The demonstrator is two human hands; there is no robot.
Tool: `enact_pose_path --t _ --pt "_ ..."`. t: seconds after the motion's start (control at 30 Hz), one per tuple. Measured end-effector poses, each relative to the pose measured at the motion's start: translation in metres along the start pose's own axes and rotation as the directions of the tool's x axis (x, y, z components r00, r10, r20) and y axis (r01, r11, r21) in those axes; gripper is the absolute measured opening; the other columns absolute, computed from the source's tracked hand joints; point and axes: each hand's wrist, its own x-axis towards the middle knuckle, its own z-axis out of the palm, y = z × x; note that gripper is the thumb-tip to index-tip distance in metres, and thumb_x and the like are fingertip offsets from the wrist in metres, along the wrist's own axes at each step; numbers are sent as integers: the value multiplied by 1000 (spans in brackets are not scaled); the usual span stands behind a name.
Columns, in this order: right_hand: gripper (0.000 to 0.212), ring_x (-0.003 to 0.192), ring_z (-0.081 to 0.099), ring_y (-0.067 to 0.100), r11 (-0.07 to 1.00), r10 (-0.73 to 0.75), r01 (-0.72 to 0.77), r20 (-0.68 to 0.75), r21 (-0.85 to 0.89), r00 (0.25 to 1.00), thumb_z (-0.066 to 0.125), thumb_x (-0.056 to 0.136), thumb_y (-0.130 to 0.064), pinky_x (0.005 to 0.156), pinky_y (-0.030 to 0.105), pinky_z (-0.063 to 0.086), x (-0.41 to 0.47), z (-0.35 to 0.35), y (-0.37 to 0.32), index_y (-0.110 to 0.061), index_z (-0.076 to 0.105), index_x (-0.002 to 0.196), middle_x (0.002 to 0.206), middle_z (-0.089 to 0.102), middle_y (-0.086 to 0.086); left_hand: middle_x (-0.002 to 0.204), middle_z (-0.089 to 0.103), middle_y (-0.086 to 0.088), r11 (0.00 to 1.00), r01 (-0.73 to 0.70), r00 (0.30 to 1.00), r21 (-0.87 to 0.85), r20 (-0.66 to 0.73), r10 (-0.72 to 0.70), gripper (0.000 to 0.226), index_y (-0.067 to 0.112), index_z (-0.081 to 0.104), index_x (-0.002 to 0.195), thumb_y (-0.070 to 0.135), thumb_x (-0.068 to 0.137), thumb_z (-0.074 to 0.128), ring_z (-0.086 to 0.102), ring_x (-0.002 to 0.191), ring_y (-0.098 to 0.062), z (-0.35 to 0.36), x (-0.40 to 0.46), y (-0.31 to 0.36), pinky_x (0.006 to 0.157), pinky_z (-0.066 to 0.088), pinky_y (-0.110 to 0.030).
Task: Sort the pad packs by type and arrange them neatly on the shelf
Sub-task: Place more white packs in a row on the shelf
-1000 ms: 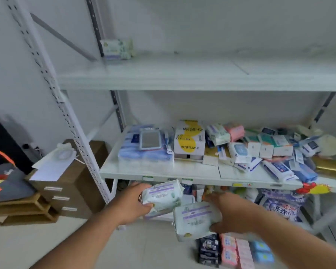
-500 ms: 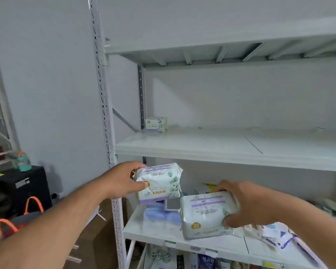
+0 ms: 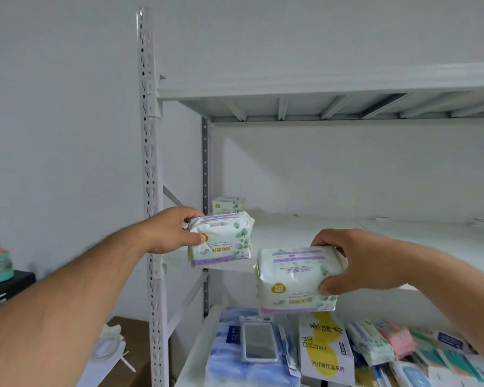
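Observation:
My left hand [image 3: 170, 229] grips a white pad pack with green leaves and a purple stripe [image 3: 221, 241], held up at the front left edge of the middle shelf [image 3: 375, 241]. My right hand [image 3: 355, 261] holds a second pack of the same kind [image 3: 294, 280], lower and to the right, in front of the shelf edge. A third matching pack [image 3: 228, 205] stands at the back left corner of that shelf, just behind the left-hand pack.
The lower shelf [image 3: 199, 350] carries a jumble: a blue pack [image 3: 252, 370] with a phone-like item [image 3: 259, 342] on it, a white-and-yellow box [image 3: 326, 347], several mixed packs to the right. The white upright post [image 3: 150, 191] stands left; a cardboard box [image 3: 123, 356] sits below.
Both hands have risen with their packs from below the lower shelf up to the middle shelf's level. The left pack now reaches the shelf edge near the pack at the back.

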Motion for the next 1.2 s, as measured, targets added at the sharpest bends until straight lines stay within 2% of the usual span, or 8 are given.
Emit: enact_pose_path --t 0.23,0.37,0.53,0.73,0.87,1.0,1.1,1.2 --pt "48 79 67 1 995 -60 63 -39 75 997 86 69 -50 67 24 57 76 -13 36 -42 57 107 91 69 -27 113 64 13 998 26 1000 57 -5 -25 45 29 57 130 24 88 72 61 98 -5 18 85 -1 82 48 -24" --pt "49 79 68 3 984 -106 114 -68 140 992 89 68 -46 65 24 57 121 -18 60 -40 58 106 91 70 -24 115 63 13 993 60 998 103 -18 -59 43 32 54 130 26 89 69 59 103 -7 31 131 -7 84 47 -25" --pt "49 80 68 3 977 -128 134 -47 163 991 88 67 -47 64 23 56 174 -14 78 -41 59 105 93 71 -21 115 61 12 987 103 995 123 -29 -100 39 35 52 126 25 91 66 58 102 -8 38 177 -26 75 43 -21" --pt "47 76 65 4 982 -108 112 -39 151 993 88 66 -47 62 22 53 237 -6 82 -39 60 102 89 70 -18 121 61 7 984 129 992 121 -8 -129 43 31 51 130 23 92 66 58 108 -13 39 238 -65 87 48 -28" --pt "47 76 65 4 988 -66 70 -38 140 997 88 67 -46 65 24 54 279 3 75 -37 60 103 89 70 -17 124 60 6 987 105 994 122 27 -109 47 30 50 134 24 90 67 58 109 -14 36 279 -95 84 45 -25" --pt "48 81 65 3 995 -17 21 -41 101 999 87 65 -51 68 23 54 317 14 64 -40 59 102 92 69 -17 128 58 6 984 84 994 155 62 -95 52 30 47 138 26 90 66 56 112 -14 32 315 -123 95 46 -27" --pt "51 85 66 3 995 6 -3 -29 98 1000 86 63 -54 76 27 57 342 22 56 -41 58 104 96 69 -18 128 57 6 986 87 992 140 76 -98 54 30 45 140 26 90 66 55 111 -14 33 333 -138 91 45 -25" --pt "51 85 64 2 996 11 -9 -25 92 1000 86 65 -54 72 24 53 362 31 48 -41 58 105 95 67 -19 121 58 6 990 78 991 118 95 -89 52 28 46 139 26 91 66 56 105 -14 35 348 -150 81 45 -25"
